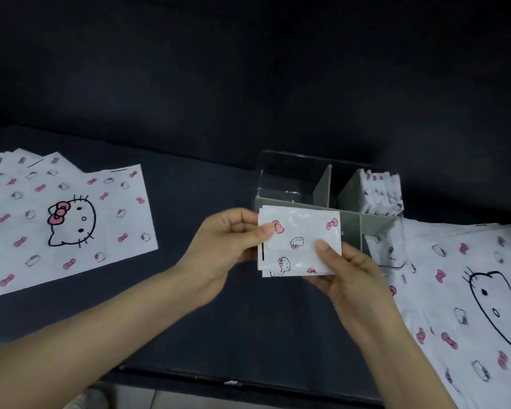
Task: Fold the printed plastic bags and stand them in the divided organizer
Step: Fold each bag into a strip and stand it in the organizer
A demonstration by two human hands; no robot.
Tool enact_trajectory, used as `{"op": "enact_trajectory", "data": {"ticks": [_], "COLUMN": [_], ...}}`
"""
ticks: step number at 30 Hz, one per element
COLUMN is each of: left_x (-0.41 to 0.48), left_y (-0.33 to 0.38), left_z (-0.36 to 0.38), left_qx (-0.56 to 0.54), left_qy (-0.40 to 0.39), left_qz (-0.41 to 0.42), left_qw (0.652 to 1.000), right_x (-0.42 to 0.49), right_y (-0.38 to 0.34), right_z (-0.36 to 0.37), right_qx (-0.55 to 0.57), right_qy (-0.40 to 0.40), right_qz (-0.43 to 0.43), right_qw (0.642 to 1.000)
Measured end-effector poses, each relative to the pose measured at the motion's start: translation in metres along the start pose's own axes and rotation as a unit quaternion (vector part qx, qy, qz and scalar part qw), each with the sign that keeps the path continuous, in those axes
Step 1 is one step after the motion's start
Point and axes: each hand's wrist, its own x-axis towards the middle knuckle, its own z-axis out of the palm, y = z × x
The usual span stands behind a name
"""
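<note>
A folded bag point(300, 242), white with pink bows and cat faces, is held in the air just in front of the clear divided organizer point(292, 175). My left hand point(224, 246) pinches its left edge and my right hand point(345, 270) grips its lower right corner, thumb on top. The organizer has grey dividers point(322, 187). Several folded bags point(381, 193) stand in its back right compartment, and more folded bags point(387, 249) show in the front right one. The left compartments' contents are hidden behind the held bag or look bare.
A pile of flat unfolded bags point(71, 216) lies on the dark table at the left. Another spread of flat bags point(469, 290) lies at the right, touching the organizer. The table's front edge point(219, 376) runs below my forearms.
</note>
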Motion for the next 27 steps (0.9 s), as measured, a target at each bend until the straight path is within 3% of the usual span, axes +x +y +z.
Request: {"op": "enact_trajectory", "data": {"ticks": [4,6,9,11,15,18,20,27], "left_x": [0.03,0.053,0.093,0.119,0.153,0.166,0.168,0.17], "left_y": [0.0,-0.001,-0.003,-0.006,-0.012,-0.013,-0.013,-0.021], "left_z": [0.044,0.063,0.094,0.115,0.149,0.162,0.164,0.136], "left_qx": [0.084,0.212,0.436,0.511,0.593,0.693,0.721,0.7], "left_qy": [-0.034,-0.033,-0.034,-0.06,-0.148,-0.196,-0.214,-0.198], "left_qz": [-0.007,0.076,0.266,0.348,0.38,0.377,0.379,0.397], "left_qw": [0.996,0.974,0.859,0.783,0.695,0.582,0.539,0.56], "right_x": [-0.004,-0.003,0.001,0.007,0.029,0.043,0.051,0.079], "right_y": [-0.018,-0.029,-0.047,-0.056,-0.064,-0.07,-0.075,-0.09], "right_z": [-0.038,-0.06,-0.092,-0.109,-0.132,-0.138,-0.14,-0.131], "right_qx": [0.0,-0.017,-0.042,-0.06,-0.102,-0.159,-0.195,-0.309], "right_qy": [0.11,0.17,0.253,0.291,0.349,0.375,0.38,0.31], "right_qz": [-0.057,-0.087,-0.141,-0.174,-0.197,-0.216,-0.237,-0.274], "right_qw": [0.992,0.981,0.956,0.939,0.911,0.887,0.873,0.857]}}
